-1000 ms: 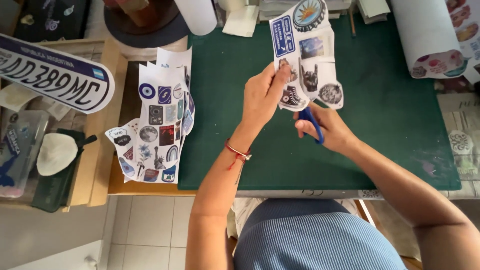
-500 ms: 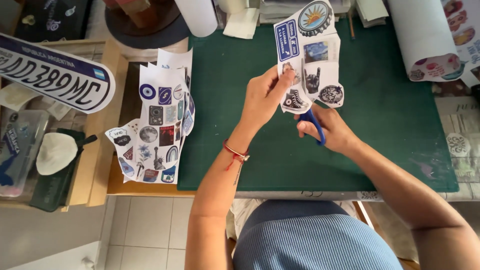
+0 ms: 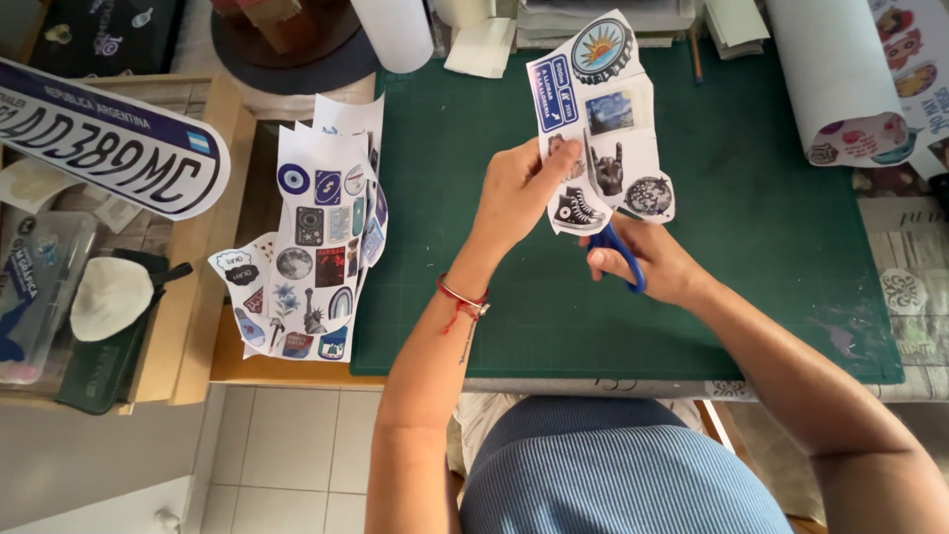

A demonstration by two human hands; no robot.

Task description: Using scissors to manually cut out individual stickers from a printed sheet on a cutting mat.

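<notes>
My left hand (image 3: pixel 519 188) pinches the lower left edge of a white sticker sheet (image 3: pixel 601 119) printed with several pictures, holding it upright over the green cutting mat (image 3: pixel 751 227). Under the sheet, my right hand (image 3: pixel 657 262) grips blue-handled scissors (image 3: pixel 623 255); their blades are hidden behind the paper. A red string bracelet circles my left wrist.
A pile of cut sticker sheets (image 3: pixel 316 237) lies at the mat's left edge on the wooden table. A large plate-shaped sticker (image 3: pixel 99 138) sits far left above a plastic box (image 3: pixel 35 287). A roll of printed stickers (image 3: pixel 840 79) lies at top right.
The sticker sheet has shifted slightly between my hands and the scissors have moved a little along its lower edge.
</notes>
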